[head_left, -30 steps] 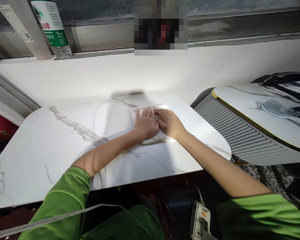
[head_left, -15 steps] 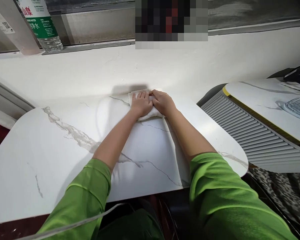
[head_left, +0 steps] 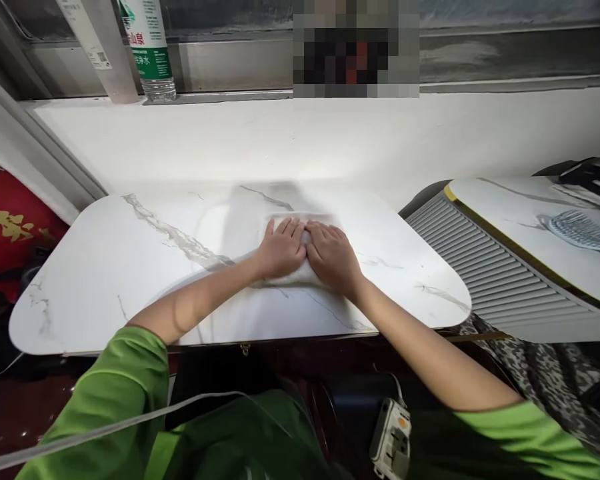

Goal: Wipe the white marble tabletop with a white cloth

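Observation:
A white folded cloth (head_left: 307, 273) lies on the white marble-patterned table (head_left: 125, 267), near its middle. My left hand (head_left: 281, 250) rests palm down on the cloth, its fingers straight and slightly spread. Beside it, my right hand (head_left: 333, 257) also presses flat on the cloth, with fingers extended toward the wall. The two hands touch or nearly touch at the thumbs. Most of the cloth is covered by them.
A water bottle (head_left: 155, 60) and a translucent container (head_left: 110, 60) stand on the window ledge. At right, a second table (head_left: 510, 213) holds a hairbrush (head_left: 585, 230). A power strip (head_left: 393, 437) is below the table edge. A pale cable (head_left: 130, 427) crosses in front of me.
Both hands and the cloth have moved from the wall side of the table back toward me. The right hand's fingers, bent before, now lie flat. The camera view has shifted.

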### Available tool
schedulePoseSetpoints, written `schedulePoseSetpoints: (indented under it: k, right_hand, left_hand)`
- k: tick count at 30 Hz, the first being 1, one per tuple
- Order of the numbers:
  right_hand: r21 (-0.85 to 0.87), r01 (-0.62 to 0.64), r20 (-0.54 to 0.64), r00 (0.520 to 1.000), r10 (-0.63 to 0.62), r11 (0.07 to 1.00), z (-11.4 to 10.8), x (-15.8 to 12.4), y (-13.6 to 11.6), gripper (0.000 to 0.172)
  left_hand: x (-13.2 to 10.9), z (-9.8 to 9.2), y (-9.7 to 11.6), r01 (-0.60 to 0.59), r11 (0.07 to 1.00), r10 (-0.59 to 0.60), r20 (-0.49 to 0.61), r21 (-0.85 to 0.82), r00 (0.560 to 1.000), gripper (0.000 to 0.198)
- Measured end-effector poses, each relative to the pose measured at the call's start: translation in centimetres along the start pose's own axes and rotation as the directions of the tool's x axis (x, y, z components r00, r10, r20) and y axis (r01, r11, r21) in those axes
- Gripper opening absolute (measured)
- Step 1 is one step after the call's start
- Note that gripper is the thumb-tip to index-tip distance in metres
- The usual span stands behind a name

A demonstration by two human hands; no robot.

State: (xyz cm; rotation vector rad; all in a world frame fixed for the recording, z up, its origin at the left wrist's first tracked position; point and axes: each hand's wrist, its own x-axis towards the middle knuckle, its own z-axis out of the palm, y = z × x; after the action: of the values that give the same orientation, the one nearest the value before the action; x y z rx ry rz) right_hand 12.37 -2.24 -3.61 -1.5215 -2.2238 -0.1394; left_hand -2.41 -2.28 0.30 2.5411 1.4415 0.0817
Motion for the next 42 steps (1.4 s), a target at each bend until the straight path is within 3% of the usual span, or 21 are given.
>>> schedulePoseSetpoints:
  k: [5, 9, 13, 18, 24, 28, 31, 37, 42]
  right_hand:
    - [-0.084, 0.135, 0.045, 0.99, -0.132, 0.987, -2.4, -6.3, -4.7, 0.053]
    - [-0.111, 0.243, 0.104, 0.967, -0.231, 0.964, -3.0, -6.9, -5.6, 0.055]
    - [-0.042, 0.206, 0.129, 0.972, -0.199, 0.978, -1.9, -3.3, -4.6, 0.055]
    - [0.046, 0.101, 0.154, 0.982, -0.107, 0.994, 1.1, 4.1, -2.6, 0.056]
    - [0.082, 0.094, 0.122, 0.987, -0.104, 0.992, 4.5, 11.8, -0.8, 0.053]
    - [0.074, 0.039, 0.11, 0.993, -0.047, 0.996, 5.8, 14.3, -0.2, 0.052]
    - [0.057, 0.036, 0.098, 0.994, -0.041, 0.998, 6.2, 14.8, 0.0, 0.052]
    - [0.001, 0.068, 0.135, 0.989, -0.068, 0.998, 5.0, 12.2, -1.2, 0.055]
    - [-0.065, 0.094, 0.116, 0.99, -0.086, 0.993, 2.7, 5.6, -5.0, 0.056]
  left_hand:
    - [-7.6, 0.6, 1.6, -0.043, 0.999, 0.042, 0.019, 0.02, 0.999, 0.06]
    - [-9.0, 0.3, 1.5, 0.022, 0.996, -0.017, 0.064, -0.086, 0.998, 0.06]
    - [-5.9, 0.0, 0.0, 0.138, 0.978, -0.137, 0.014, -0.155, 0.99, 0.057]
    - [0.1, -0.4, -4.0, 0.143, 0.978, -0.162, -0.12, -0.148, 0.98, 0.055]
    - [6.3, -1.4, -8.8, 0.184, 0.975, -0.205, -0.189, -0.123, 0.96, 0.053]
    - [8.9, -1.8, -11.2, 0.147, 0.984, -0.163, -0.185, -0.1, 0.969, 0.052]
    - [9.6, -1.8, -12.0, 0.128, 0.99, -0.137, -0.178, -0.064, 0.974, 0.052]
    - [6.9, -1.1, -10.5, 0.144, 0.99, -0.141, -0.172, 0.003, 0.975, 0.054]
    - [0.1, -0.2, -8.1, 0.032, 0.999, -0.024, -0.171, 0.044, 0.985, 0.053]
